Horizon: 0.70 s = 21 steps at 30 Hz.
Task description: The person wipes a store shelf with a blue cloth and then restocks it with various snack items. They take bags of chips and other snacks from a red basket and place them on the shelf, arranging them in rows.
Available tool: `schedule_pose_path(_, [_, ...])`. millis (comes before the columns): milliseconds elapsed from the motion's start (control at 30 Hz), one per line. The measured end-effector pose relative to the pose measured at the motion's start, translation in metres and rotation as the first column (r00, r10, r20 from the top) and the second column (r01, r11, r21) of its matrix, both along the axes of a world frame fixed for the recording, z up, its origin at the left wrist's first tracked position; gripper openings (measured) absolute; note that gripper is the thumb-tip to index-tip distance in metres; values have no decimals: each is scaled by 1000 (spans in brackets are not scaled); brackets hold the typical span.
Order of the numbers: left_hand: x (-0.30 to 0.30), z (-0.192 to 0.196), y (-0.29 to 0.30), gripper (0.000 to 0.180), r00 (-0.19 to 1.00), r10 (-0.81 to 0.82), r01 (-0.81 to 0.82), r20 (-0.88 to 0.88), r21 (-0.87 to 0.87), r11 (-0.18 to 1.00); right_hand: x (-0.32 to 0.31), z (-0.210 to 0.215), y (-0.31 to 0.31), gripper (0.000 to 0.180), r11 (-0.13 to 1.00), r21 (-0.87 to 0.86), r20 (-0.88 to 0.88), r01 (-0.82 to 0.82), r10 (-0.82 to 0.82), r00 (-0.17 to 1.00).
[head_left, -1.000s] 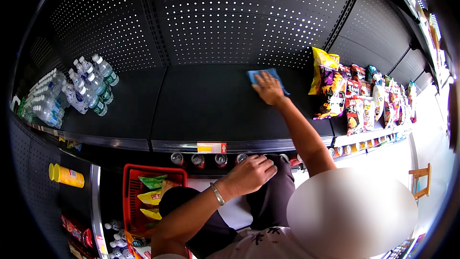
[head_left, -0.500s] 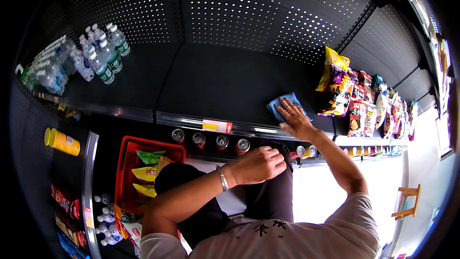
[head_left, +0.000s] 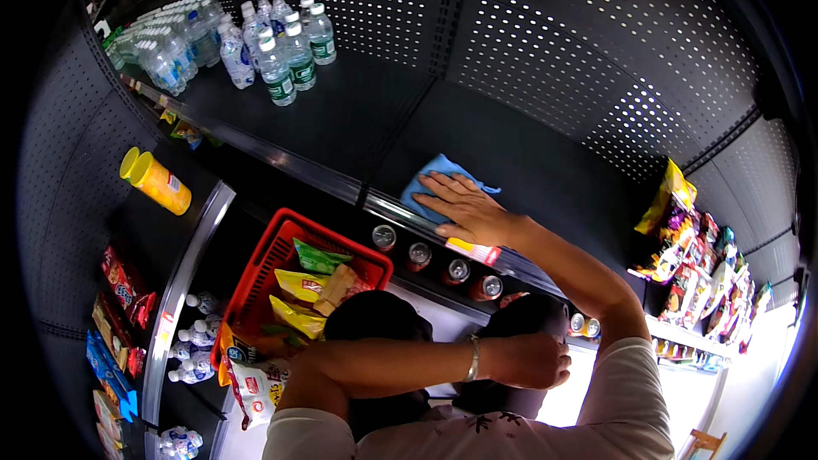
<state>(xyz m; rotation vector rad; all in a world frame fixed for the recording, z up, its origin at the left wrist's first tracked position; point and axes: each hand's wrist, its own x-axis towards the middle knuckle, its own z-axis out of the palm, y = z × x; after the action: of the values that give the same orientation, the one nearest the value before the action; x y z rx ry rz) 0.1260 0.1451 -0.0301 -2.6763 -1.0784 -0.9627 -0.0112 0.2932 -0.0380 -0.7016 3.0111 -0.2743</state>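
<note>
The step in hand looks like wiping the shelf point(head_left: 545, 162): the right hand point(head_left: 469, 209) lies flat, fingers spread, over the cloth point(head_left: 438, 166) at the front edge. The left hand point(head_left: 530, 362), nearer the body, is loosely clenched; whether it holds anything, I cannot tell. Another stroke would call for a flat palm. One cloth corner points away beyond the fingertips, another rightward past the knuckles; the hand hides its long axis.
</note>
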Motion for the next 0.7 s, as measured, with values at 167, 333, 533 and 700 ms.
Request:
schedule_pose_path(167, [-7,1,8,11,1000,-10,12,11,-217,976,-94,-17,-34,64,991,-66,-147,-120,109,983])
schedule_pose_path(333, [-13,-7,7,33,886,-47,45,462,16,999,-172,-24,-38,63,999,-22,-157,33,-36,987])
schedule_pose_path(533, [-23,-2,6,31,821,-59,126,568,-79,989,-214,-29,43,69,877,65,-210,476,-454,866])
schedule_pose_path(700, [-18,-9,6,30,880,-18,85,475,-119,989,-172,-23,105,66,785,23,-183,620,-606,774])
